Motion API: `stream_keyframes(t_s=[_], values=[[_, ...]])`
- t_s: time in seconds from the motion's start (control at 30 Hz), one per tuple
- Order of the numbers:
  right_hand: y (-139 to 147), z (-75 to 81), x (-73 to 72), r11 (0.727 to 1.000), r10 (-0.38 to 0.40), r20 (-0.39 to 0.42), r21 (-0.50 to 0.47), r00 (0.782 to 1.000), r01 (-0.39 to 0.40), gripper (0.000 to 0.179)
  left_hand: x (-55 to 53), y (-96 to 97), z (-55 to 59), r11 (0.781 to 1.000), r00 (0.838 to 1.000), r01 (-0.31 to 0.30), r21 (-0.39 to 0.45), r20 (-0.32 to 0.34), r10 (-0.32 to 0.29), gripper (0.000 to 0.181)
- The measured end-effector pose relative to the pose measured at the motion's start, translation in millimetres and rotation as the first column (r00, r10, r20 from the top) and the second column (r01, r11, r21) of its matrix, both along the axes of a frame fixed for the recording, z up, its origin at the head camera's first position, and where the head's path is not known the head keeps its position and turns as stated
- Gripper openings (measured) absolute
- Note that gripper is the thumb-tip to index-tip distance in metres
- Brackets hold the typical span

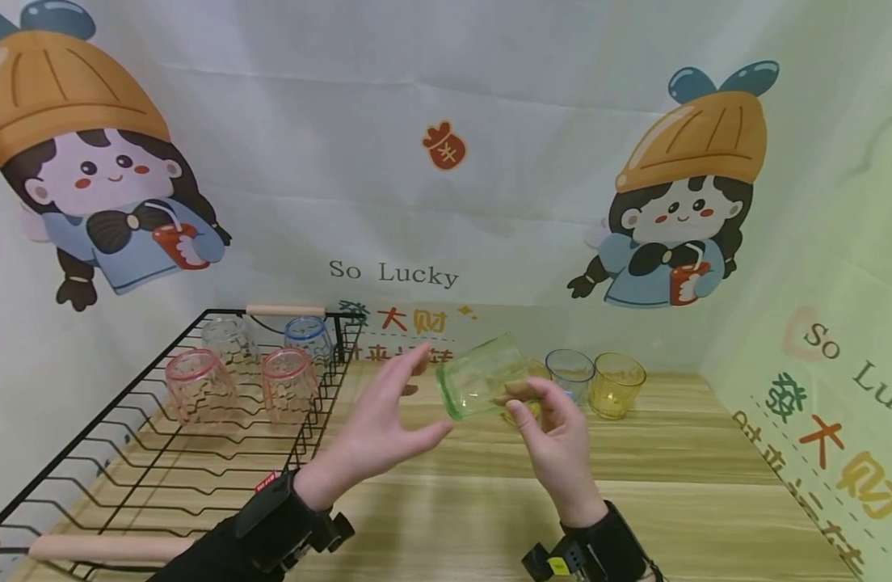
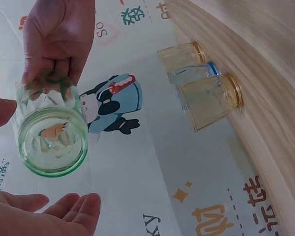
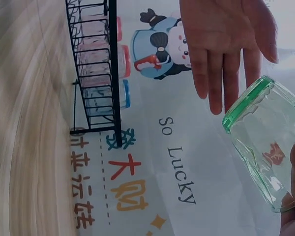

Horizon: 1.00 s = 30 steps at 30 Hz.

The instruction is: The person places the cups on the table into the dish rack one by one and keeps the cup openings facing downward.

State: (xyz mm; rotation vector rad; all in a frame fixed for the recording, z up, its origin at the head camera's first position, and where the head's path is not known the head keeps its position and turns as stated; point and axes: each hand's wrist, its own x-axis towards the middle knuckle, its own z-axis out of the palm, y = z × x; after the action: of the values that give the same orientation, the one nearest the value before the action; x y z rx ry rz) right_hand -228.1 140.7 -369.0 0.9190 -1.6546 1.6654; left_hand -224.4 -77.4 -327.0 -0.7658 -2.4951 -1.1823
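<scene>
A clear green drinking glass [image 1: 482, 376] is tilted in the air above the table, its thick green end towards the left. My right hand [image 1: 558, 440] grips it near the other end, between thumb and fingers. To its left, my left hand [image 1: 376, 432] is spread, thumb apart from the fingers, with a gap to the glass in the head view. The left wrist view looks onto the round end of the green glass [image 2: 51, 142]. From the right wrist, the left hand [image 3: 226, 44] shows palm and straight fingers close to the green end.
A black wire rack [image 1: 155, 436] with wooden handles stands at left. It bears two pink-rimmed glasses [image 1: 289, 384], a clear glass [image 1: 229, 343] and a blue-rimmed glass [image 1: 309, 335]. Behind my right hand, yellow glasses [image 1: 617, 386] and a blue-rimmed glass [image 1: 570, 372] stand on the wooden table [image 1: 679, 485].
</scene>
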Motion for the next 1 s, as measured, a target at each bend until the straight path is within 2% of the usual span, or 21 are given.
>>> stream_keyframes(t_s=[0.1,0.3,0.43,0.57,0.73,0.87,1.0], values=[[-0.8,0.9,0.4,1.000,0.014,0.018,-0.004,1.000,-0.014,0.015,0.1,2.1,-1.5,1.000,1.000,0.014,0.027,0.006,-0.015,0.095],[-1.6,3.2,1.0,1.000,0.023,-0.002,-0.008,1.000,-0.023,0.014,-0.4,4.8,-2.7,0.997,0.999,0.046,0.056,-0.004,-0.046,0.094],[-1.6,4.0,1.2,1.000,0.030,-0.009,-0.009,1.000,-0.030,0.012,-1.0,6.9,-2.8,0.990,0.996,0.092,0.107,-0.007,-0.092,0.093],[-1.8,3.7,1.7,0.999,0.040,0.006,-0.001,0.999,-0.040,0.010,-1.4,9.3,-1.8,0.974,0.990,0.128,0.188,0.035,-0.137,0.093],[-2.8,4.8,1.5,0.998,0.063,-0.017,-0.009,0.998,-0.063,0.011,-1.1,11.9,-0.3,0.948,0.981,0.147,0.282,0.081,-0.176,0.092],[-3.2,5.4,1.5,0.997,0.072,-0.021,-0.010,0.997,-0.072,0.009,-1.4,13.8,-0.3,0.930,0.977,0.158,0.333,0.083,-0.196,0.090],[-3.7,4.4,2.1,0.998,0.058,0.024,0.001,0.998,-0.059,0.010,-1.8,14.2,-0.4,0.916,0.976,0.168,0.364,0.071,-0.207,0.089]])
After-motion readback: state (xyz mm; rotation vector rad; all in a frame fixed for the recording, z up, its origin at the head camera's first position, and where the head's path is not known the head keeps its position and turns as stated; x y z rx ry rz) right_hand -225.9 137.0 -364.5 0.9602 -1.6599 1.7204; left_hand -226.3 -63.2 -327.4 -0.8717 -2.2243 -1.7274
